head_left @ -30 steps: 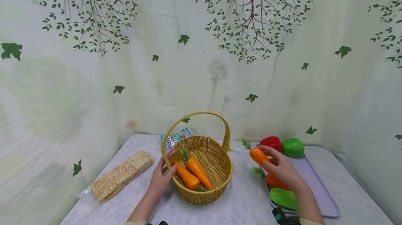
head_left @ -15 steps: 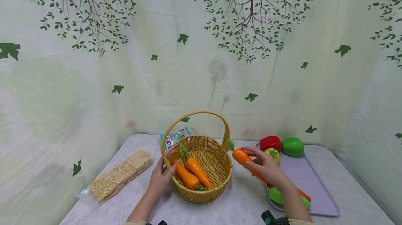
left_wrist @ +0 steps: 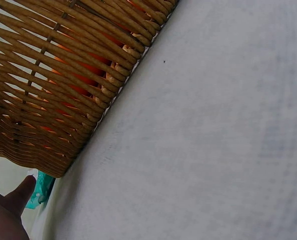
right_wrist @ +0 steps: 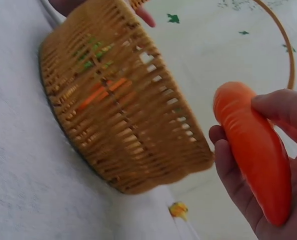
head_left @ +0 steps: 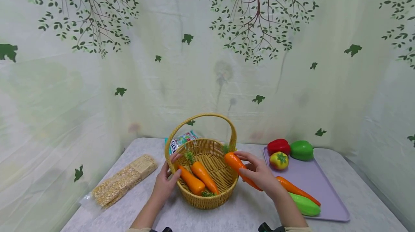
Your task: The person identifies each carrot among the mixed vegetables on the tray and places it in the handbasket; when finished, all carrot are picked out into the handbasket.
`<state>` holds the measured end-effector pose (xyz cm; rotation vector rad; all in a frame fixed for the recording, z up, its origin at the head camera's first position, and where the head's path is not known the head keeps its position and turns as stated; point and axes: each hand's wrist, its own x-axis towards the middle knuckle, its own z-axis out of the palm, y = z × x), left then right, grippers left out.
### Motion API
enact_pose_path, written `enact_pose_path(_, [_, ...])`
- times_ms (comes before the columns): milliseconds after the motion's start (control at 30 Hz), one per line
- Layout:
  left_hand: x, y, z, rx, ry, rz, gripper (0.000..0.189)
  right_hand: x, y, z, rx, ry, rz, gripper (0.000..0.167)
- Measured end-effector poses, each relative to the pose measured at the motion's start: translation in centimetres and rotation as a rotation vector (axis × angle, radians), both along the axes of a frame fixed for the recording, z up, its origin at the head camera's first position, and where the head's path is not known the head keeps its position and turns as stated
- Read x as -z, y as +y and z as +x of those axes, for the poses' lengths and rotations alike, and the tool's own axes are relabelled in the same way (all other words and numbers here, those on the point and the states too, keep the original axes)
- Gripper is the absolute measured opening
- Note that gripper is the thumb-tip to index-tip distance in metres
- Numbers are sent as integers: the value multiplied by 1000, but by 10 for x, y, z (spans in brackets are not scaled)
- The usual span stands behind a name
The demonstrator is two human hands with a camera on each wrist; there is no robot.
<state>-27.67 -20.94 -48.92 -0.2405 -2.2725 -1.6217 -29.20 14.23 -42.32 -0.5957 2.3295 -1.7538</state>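
Note:
A wicker basket (head_left: 207, 203) with a tall arched handle stands at the table's middle. Two orange carrots (head_left: 205, 178) with green tops lie inside it. At the basket's left side my left hand (head_left: 164, 181) holds the rim by the handle's foot, thumb and fingers on either side. My right hand (head_left: 259, 174) grips another carrot (head_left: 239, 169), tilted, its thick leafy end over the basket's right rim. In the right wrist view that carrot (right_wrist: 256, 150) lies between thumb and fingers, outside the wicker wall. The left wrist view shows the basket's side (left_wrist: 63, 80) and part of the hand.
On the right, a lilac tray (head_left: 324, 188) bears a red pepper (head_left: 279, 147), a green pepper (head_left: 302, 150), a yellow-red pepper (head_left: 279, 160), a carrot (head_left: 298, 190) and a green vegetable (head_left: 304, 205). A grain bag (head_left: 124, 181) lies left; a colourful packet (head_left: 186, 138) sits behind the basket.
My right hand has carried the carrot leftward from over the tray to the basket's right rim, uncovering the tray's vegetables. The left hand has stayed at the basket.

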Motion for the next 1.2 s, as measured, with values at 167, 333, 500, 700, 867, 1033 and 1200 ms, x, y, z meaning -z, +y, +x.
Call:
enact_pose_path(167, [9, -3, -5, 0, 20, 3, 58, 1, -14, 2, -8, -14, -33, 50])
enact_pose_path(333, [7, -2, -5, 4, 24, 15, 58, 1, -22, 3, 37, -15, -40, 49])
enact_pose_path(500, [6, -1, -6, 21, 45, 9, 57, -2, -33, 1, 52, -14, -76, 49])
enact_pose_path(700, [6, -2, -5, 15, 24, 19, 56, -4, -58, -11, 24, 9, -48, 47])
enact_pose_path(867, [6, -2, -4, 14, 34, 6, 59, -4, -76, -24, 33, -16, -38, 46])
enact_pose_path(1033, [4, -3, -5, 5, 47, 11, 60, -2, -93, -34, 29, -58, -10, 44])
enact_pose_path(1200, [8, -3, -8, 18, 50, 10, 58, 5, -105, -35, 63, -6, 97, 42])
